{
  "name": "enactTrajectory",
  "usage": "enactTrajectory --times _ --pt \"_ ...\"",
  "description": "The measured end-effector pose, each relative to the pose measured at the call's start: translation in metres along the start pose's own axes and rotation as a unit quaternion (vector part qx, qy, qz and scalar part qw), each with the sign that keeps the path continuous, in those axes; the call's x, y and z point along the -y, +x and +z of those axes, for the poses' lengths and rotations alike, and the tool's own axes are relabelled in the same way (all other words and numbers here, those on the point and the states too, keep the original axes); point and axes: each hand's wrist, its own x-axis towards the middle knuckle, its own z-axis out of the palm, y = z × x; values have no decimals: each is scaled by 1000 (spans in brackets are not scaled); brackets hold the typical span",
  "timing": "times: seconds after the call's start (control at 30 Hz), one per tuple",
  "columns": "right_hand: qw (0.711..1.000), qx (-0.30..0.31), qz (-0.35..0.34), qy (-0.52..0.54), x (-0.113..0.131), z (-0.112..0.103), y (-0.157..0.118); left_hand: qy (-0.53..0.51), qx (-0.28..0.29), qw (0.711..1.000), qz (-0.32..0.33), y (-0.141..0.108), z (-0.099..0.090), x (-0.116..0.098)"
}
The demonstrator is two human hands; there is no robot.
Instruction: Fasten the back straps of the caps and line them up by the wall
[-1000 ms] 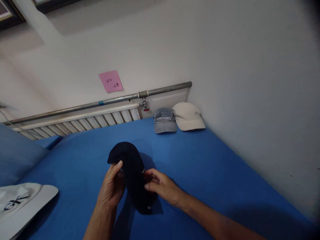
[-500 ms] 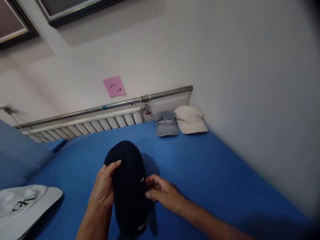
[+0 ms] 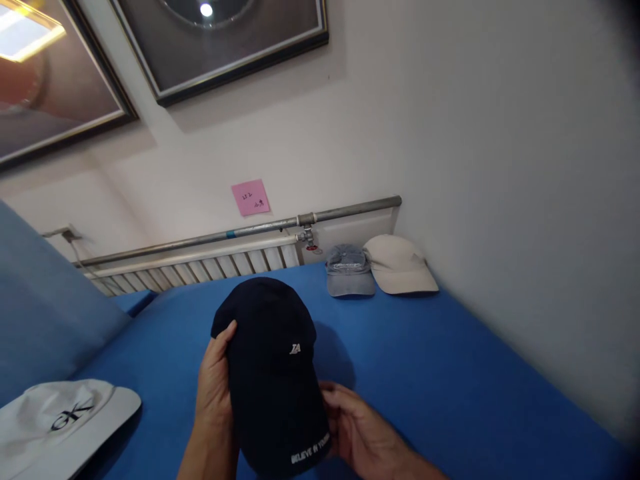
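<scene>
A dark navy baseball cap (image 3: 270, 360) is held up over the blue surface, its brim toward me. Small white letters mark its front, and white lettering runs along the brim's edge. My left hand (image 3: 215, 380) grips the cap's left side, thumb on top and the other fingers hidden beneath. At the right edge of the brim, my right hand (image 3: 353, 423) has its fingers closed round the rim, partly hidden behind it.
A white cap (image 3: 75, 420) with black letters lies at the lower left. A grey cap (image 3: 350, 270) and a beige cap (image 3: 401, 267) sit side by side on the blue cover (image 3: 425, 373) by the wall. Behind are a radiator (image 3: 215, 267) and a metal pipe (image 3: 200, 239).
The navy cap has turned so its front and brim lettering face me. My right hand has moved down and right onto the brim. The view has tilted up a little.
</scene>
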Motion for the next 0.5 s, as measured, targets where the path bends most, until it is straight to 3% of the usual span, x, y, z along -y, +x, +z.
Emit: enactTrajectory --times 0.17,0.33,0.4,0.5 --pt "997 -36 -40 57 13 0 -3 -11 18 1000 -3 17 -17 9" --pt "991 -58 -67 102 28 -5 -2 52 42 998 -15 26 -31 18" --pt "989 -67 -73 112 32 -8 0 58 106 993 -14 29 -42 19" --pt "988 -68 -66 120 33 -11 4 60 251 966 -23 31 -66 22"
